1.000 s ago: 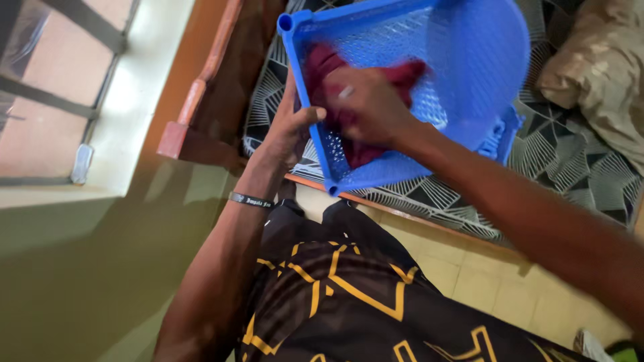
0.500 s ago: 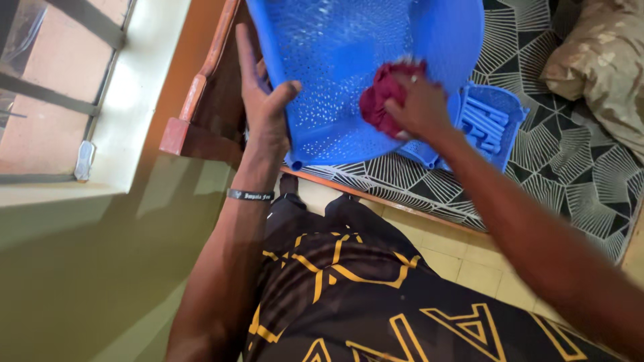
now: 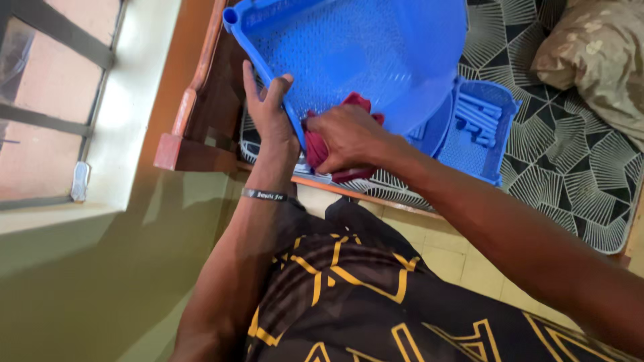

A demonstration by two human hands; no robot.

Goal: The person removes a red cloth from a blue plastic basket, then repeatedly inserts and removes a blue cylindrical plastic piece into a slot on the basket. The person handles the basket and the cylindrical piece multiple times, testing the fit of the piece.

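Note:
A large blue plastic basket [image 3: 362, 53] with a perforated surface lies tipped on a bed with a black-and-white patterned sheet [image 3: 570, 167]. My left hand [image 3: 268, 110] grips the basket's near left rim, fingers pointing up. My right hand [image 3: 345, 137] is closed on a dark red cloth [image 3: 355, 104] and presses it against the basket's lower edge. Most of the cloth is hidden under my fingers. A dark band sits on my left wrist [image 3: 263, 195].
A wooden bed frame [image 3: 194, 134] runs along the left, beside a pale window ledge with bars [image 3: 60, 121]. A patterned beige pillow [image 3: 597, 60] lies at the top right. Yellowish floor tiles [image 3: 456, 258] show below the bed edge, above my dark, yellow-lined garment.
My right hand with the red cloth has slid from the basket's right side down to its lower left edge. My left hand has shifted on the rim, and the basket has tilted further.

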